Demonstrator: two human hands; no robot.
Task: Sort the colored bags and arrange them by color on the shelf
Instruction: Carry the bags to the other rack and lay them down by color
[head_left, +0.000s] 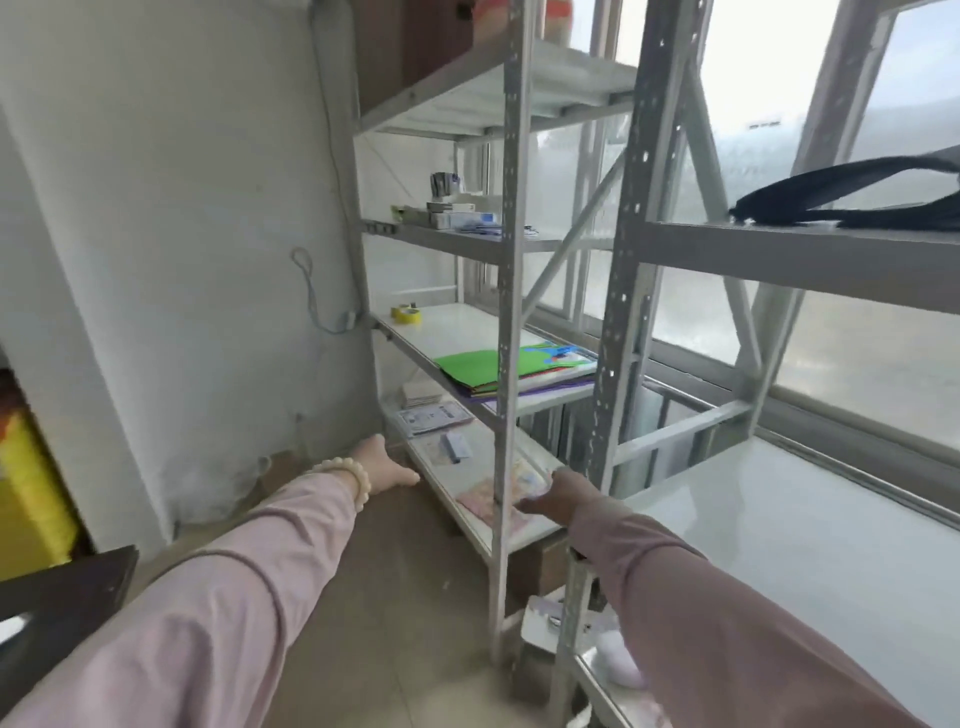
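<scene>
2 hands out toward the grey shelf: left hand spread, empty, beside it; right hand grip unclear; colored bags stacked above.

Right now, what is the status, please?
Left hand open, empty. Right hand reaching at the lower shelf, grip unclear. Colored bags stacked above. Shelf post partly blocks.
</scene>
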